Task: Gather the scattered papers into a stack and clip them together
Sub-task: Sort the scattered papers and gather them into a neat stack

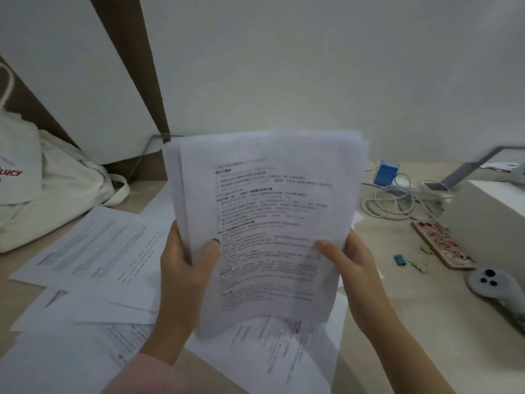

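Stack of papers (270, 223): held upright above desk (412, 314), top edges uneven. Gripped low on both sides, left hand (184, 268) and right hand (352, 265), thumbs on front, fingers curled behind. Loose sheets (93, 251) flat underneath and leftward. Small clips (399, 259) rightward, near phone (443, 245).

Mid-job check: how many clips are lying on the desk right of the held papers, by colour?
Blue clip: 1
Yellow clips: 2
Total: 3, small and a little blurred; none visible on the paper stack.
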Action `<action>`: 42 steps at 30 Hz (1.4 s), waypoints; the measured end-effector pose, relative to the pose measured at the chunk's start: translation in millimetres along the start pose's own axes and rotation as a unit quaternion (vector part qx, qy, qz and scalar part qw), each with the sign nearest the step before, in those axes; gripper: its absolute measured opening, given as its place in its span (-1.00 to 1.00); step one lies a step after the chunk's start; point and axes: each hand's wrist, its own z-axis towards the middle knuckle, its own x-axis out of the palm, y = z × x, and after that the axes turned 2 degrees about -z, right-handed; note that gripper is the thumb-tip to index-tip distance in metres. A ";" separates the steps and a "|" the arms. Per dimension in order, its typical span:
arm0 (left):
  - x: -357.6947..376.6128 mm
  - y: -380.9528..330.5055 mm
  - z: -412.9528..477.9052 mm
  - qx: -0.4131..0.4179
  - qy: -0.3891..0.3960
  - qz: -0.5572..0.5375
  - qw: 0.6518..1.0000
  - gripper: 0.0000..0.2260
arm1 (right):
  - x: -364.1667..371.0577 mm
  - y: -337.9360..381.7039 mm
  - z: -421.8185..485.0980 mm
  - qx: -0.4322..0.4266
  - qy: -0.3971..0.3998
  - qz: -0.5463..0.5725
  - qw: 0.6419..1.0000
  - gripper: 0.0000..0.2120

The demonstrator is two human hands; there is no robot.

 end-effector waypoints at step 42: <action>144.7 83.4 -67.9 -0.366 0.250 0.055 0.894 -0.65 | -182.2 -86.2 -6.3 0.215 -0.070 -0.445 0.867 -0.52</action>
